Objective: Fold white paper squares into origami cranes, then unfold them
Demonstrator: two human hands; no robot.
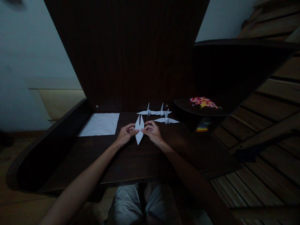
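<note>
A half-folded white origami crane is held above the dark desk, its two slim points upward with a slit between them and its broad tip downward. My left hand pinches its left edge, thumb on the front. On the right edge, my right hand grips it the same way. Just beyond my hands stand finished white paper cranes: one at the back left, one beside it, and one nearer on the right. Their wings are spread and partly overlap in view.
White paper sheets lie flat on the desk at the left. A corner shelf at the right carries a heap of small colourful pieces. Beneath it sits a yellow-orange item. A raised side panel borders the desk's left.
</note>
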